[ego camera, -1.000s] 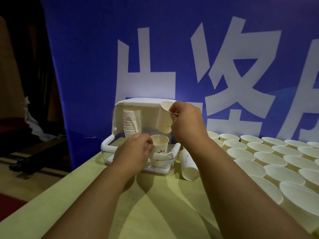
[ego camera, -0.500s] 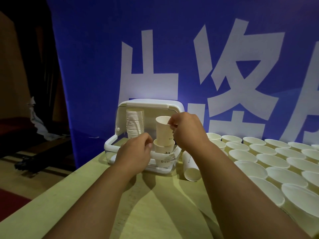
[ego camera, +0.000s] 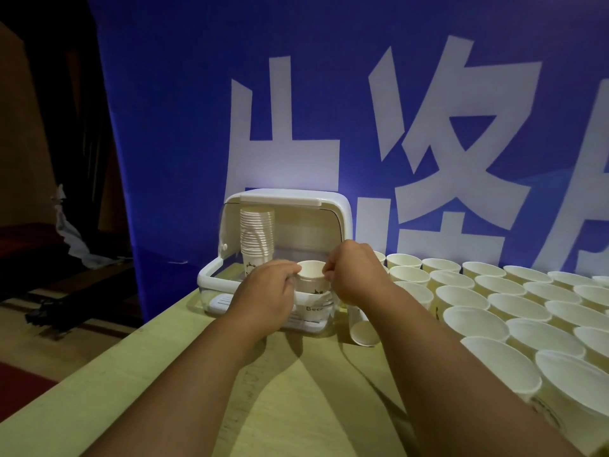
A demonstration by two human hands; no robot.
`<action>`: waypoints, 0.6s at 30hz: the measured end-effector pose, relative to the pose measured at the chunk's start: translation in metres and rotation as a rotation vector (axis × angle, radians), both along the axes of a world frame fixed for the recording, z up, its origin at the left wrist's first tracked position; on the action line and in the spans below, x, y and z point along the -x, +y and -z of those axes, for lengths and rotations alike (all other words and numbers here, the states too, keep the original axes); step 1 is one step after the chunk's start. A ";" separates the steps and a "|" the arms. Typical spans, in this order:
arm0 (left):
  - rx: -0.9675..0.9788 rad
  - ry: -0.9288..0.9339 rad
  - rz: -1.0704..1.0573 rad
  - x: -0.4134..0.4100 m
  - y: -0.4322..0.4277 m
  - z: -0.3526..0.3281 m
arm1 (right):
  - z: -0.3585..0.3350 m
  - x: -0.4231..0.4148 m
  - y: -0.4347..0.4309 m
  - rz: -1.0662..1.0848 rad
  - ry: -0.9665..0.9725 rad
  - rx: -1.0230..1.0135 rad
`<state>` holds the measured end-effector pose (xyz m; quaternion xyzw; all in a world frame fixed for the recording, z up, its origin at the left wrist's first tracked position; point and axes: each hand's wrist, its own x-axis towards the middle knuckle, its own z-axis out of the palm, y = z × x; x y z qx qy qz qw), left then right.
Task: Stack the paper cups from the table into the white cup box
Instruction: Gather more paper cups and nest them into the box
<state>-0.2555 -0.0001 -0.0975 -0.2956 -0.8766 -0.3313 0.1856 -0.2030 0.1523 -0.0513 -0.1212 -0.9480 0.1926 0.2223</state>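
in the white cup box [ego camera: 280, 201], left hand [ego camera: 267, 293] grips the short cup stack [ego camera: 312, 280] steady while right hand [ego camera: 354, 275] pinches its top rim (likely seating it).

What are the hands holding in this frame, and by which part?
Both hold the paper cup standing in the white box: the left hand grips its left side near the rim, the right hand pinches the rim's right edge.

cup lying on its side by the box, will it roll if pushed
The tipped cup lies on its side on the flat table, so it would probably roll, curving since it tapers. It looks like thin paper, so likely light and easily dented.
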 end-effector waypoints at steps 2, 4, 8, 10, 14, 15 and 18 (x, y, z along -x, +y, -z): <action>-0.009 -0.009 -0.014 0.001 0.001 0.000 | 0.003 0.001 0.001 0.007 -0.003 -0.013; -0.007 -0.025 -0.021 0.000 0.001 -0.001 | 0.005 0.000 0.001 0.007 -0.006 -0.023; -0.010 -0.001 -0.032 -0.007 -0.001 -0.006 | -0.003 -0.010 -0.003 -0.012 0.012 -0.022; -0.038 0.050 -0.042 -0.014 0.000 -0.012 | -0.016 -0.022 -0.006 -0.018 0.074 -0.018; -0.059 0.073 -0.002 -0.034 0.009 -0.018 | -0.045 -0.059 -0.003 -0.001 0.164 -0.057; -0.056 0.077 0.023 -0.041 0.012 -0.018 | -0.050 -0.071 0.000 -0.002 0.163 -0.081; -0.030 0.077 0.153 -0.066 0.025 -0.019 | -0.056 -0.109 0.015 0.008 0.098 -0.150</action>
